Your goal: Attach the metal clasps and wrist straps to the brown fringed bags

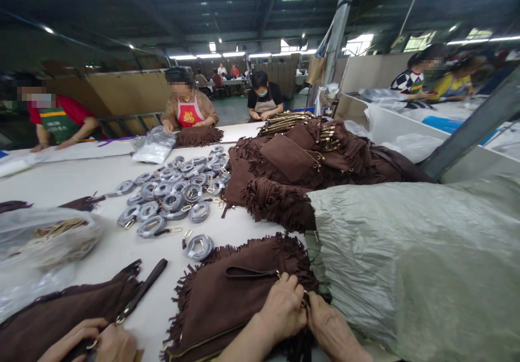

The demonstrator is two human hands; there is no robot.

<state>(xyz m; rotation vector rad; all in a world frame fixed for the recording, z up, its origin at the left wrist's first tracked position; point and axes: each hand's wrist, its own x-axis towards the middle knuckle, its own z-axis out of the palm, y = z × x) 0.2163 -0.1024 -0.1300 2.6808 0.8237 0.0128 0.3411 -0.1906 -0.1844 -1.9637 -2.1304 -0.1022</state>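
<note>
Fringed brown suede pouch (227, 302) lies flat on the white table (81, 178) at the near edge, just in front of me, its top-right corner under both of my hands. My left hand (282, 308) and right hand (331, 329) are close together, fingertips pinched on a small gold fitting at that corner, where a thin wrist strap (249, 271) joins the pouch. The strap lies across the pouch already, so I judge the attaching is under way on this piece, not finished.

At the near left, another person's hands (97, 340) grip a gold clasp on a second brown pouch (60, 313) with a dark strap (142, 291).

Just beyond my pouch sits one wrapped strap coil (199, 246), and farther off a loose heap of wrapped coils (174, 188), many left to use. To the far right of them rises a tall pile of fringed pouches (309, 161); I cannot tell whether those are done or waiting. A large grey-green plastic sack (406, 259) fills the right side, touching my pouch. A clear bag (44, 237) rests at the left. Workers in aprons (189, 110) sit along the far edge of the table.
</note>
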